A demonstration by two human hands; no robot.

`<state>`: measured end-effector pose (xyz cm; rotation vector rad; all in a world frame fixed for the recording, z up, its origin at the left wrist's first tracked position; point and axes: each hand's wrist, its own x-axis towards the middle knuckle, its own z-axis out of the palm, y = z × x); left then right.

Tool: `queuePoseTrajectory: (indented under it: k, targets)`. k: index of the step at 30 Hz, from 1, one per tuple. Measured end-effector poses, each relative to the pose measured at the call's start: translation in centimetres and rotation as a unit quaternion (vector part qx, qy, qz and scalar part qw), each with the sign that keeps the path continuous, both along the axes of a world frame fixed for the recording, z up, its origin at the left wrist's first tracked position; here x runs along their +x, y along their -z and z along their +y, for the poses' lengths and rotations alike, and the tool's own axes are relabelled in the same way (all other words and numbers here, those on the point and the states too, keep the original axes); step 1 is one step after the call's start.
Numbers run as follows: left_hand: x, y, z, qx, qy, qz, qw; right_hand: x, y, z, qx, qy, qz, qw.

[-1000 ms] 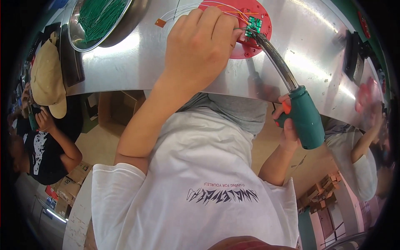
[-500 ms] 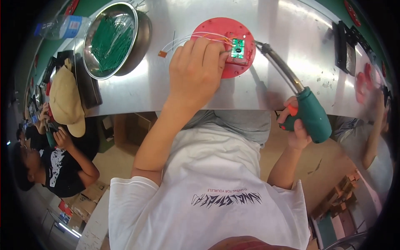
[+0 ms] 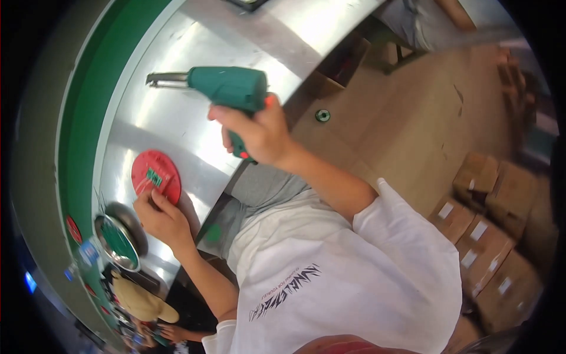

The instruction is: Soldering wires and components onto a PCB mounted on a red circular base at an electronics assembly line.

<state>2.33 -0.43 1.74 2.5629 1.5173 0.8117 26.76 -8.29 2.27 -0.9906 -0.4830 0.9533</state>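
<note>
In my right hand (image 3: pixel 259 133) is a green soldering gun (image 3: pixel 227 85) with orange-red buttons, my fingers closed round its grip. Its metal tip points left, raised over the steel table and apart from the red disc. My left hand (image 3: pixel 162 217) is closed at the near edge of the round red plastic disc (image 3: pixel 167 168), its fingers pinched beside thin pale wires (image 3: pixel 143 184). What sits between the fingertips is hidden. A small green circuit board (image 3: pixel 154 177) lies on the disc, close to those fingers.
Left of my left hand stands a steel bowl (image 3: pixel 131 259) of green wire pieces, with a plastic bottle (image 3: pixel 88 252) beyond it. A tan cap (image 3: pixel 138 298) is near the table's edge. Cardboard boxes (image 3: pixel 480 253) and a small spool (image 3: pixel 322 115) are on the floor. Other people work at both sides.
The whole view has swung and tilted to the right. My right hand has carried the soldering gun away from the disc. My left hand remains closed at the disc.
</note>
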Motion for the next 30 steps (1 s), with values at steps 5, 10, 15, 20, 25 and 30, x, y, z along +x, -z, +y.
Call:
queuePoseTrajectory:
  k: [5, 10, 15, 20, 25, 30]
  targets:
    - [-1.0, 0.0, 0.2, -0.05, -0.084, -0.04, 0.994, 0.2, 0.2, 0.1, 0.018, 0.037, -0.013, 0.999]
    - [0.5, -4.7, 1.2, 0.111, 0.1, 0.047, 0.988, -0.8, 0.9, 0.3, 0.062, 0.08, 0.01, 0.995]
    - [1.1, -4.8, 8.0, 0.088, 0.206, 0.146, 0.964, -1.3, 0.9, -0.1, 0.121, 0.177, 0.029, 0.976]
    - [4.1, -5.6, 9.9, 0.227, 0.102, 0.076, 0.966, -0.9, 1.4, -0.3, 0.108, 0.21, 0.019, 0.972]
    - [0.7, -7.3, 9.5, 0.158, 0.088, 0.105, 0.978, -1.1, 0.2, 1.0, 0.024, 0.153, 0.024, 0.988]
    - [-4.3, -8.7, 14.4, 0.15, 0.044, 0.117, 0.981, -0.6, 0.9, 0.3, -0.102, 0.171, 0.026, 0.98]
